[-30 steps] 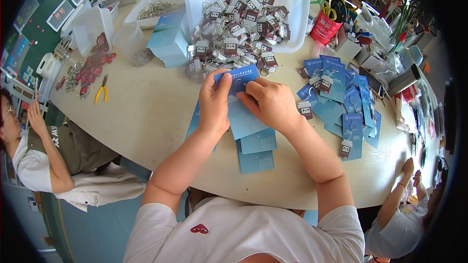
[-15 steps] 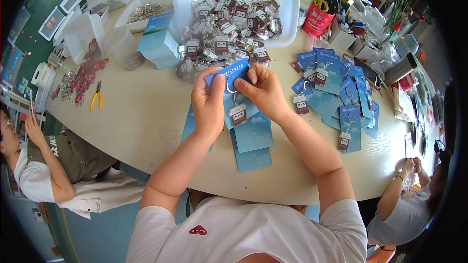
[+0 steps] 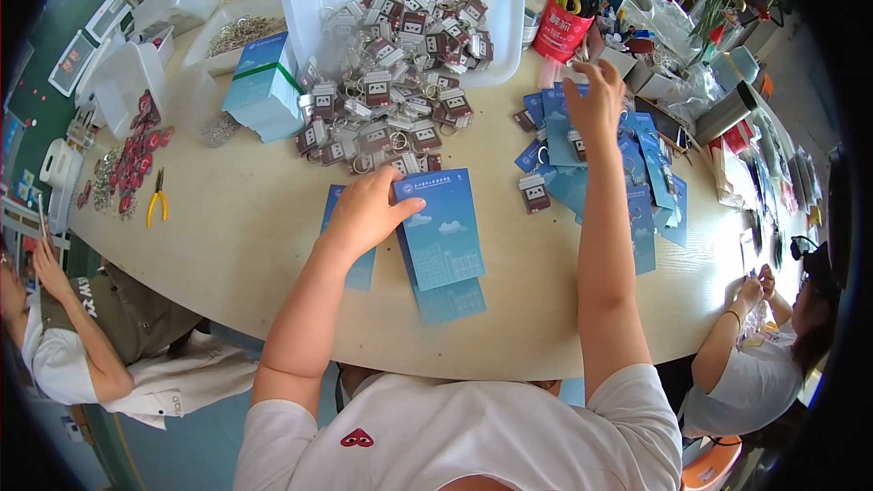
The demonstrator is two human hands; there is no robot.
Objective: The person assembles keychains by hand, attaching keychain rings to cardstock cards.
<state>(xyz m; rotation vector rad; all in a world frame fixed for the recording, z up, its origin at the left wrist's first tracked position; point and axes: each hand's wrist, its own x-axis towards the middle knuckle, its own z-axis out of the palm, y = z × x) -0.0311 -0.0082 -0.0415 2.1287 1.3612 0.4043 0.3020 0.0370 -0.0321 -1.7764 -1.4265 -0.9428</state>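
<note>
Both hands have split apart since the last look: the right hand (image 3: 593, 105) has swung out to the spread of blue cards (image 3: 637, 182) on the right, while the left hand (image 3: 364, 214) stays back at the stack of blue cards (image 3: 443, 232) in front of the person. Left palm lies flat, thumb pressed on the top card's upper left corner, fingers loose, nothing gripped. Right fingers hang over a carded keychain (image 3: 576, 145) in the spread; whether they pinch it, I cannot tell. Loose keychains (image 3: 391, 91) spill from the white tray (image 3: 496, 14) just beyond the stack. Yellow pliers (image 3: 157, 200) lie far left.
</note>
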